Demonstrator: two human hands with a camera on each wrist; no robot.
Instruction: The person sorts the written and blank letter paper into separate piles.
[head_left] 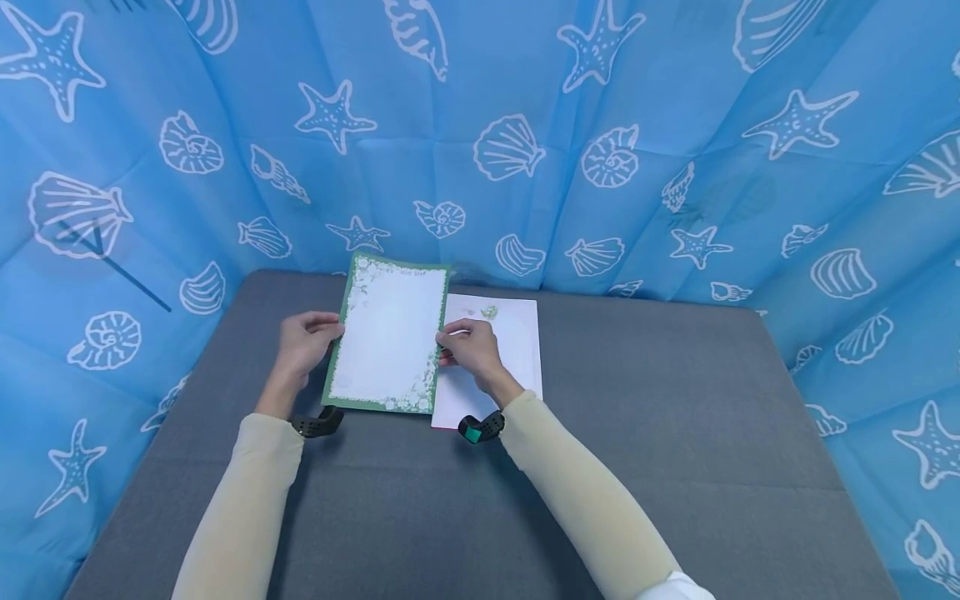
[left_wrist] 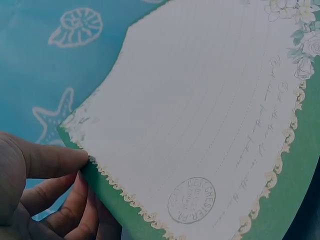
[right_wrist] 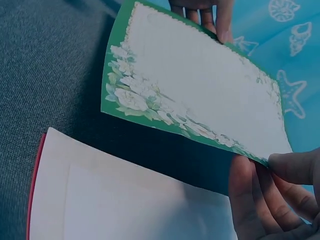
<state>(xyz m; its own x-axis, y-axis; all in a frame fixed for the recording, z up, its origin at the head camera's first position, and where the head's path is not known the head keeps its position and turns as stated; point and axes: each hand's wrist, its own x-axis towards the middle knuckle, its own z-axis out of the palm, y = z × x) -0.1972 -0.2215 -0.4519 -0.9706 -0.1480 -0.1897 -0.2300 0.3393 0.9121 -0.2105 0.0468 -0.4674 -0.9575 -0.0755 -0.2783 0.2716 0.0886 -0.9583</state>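
Observation:
A sheet of stationery paper (head_left: 390,333) with a green border, white flowers and a pale lined middle is held up between both hands. The left hand (head_left: 306,343) pinches its left edge between thumb and fingers. On the opposite edge, the right hand (head_left: 472,348) pinches it the same way. In the left wrist view the sheet (left_wrist: 190,115) bends slightly and shows a round postmark print and script lettering. The right wrist view shows its flowered lower corner raised over the table. Under the right hand lies a white pad of paper (right_wrist: 135,200) with a red edge.
Both the sheet and the pad are near the back of a grey cloth-covered table (head_left: 660,433). A blue curtain (head_left: 465,150) printed with shells and starfish hangs right behind the table's back edge. Each wrist wears a black band (head_left: 318,422).

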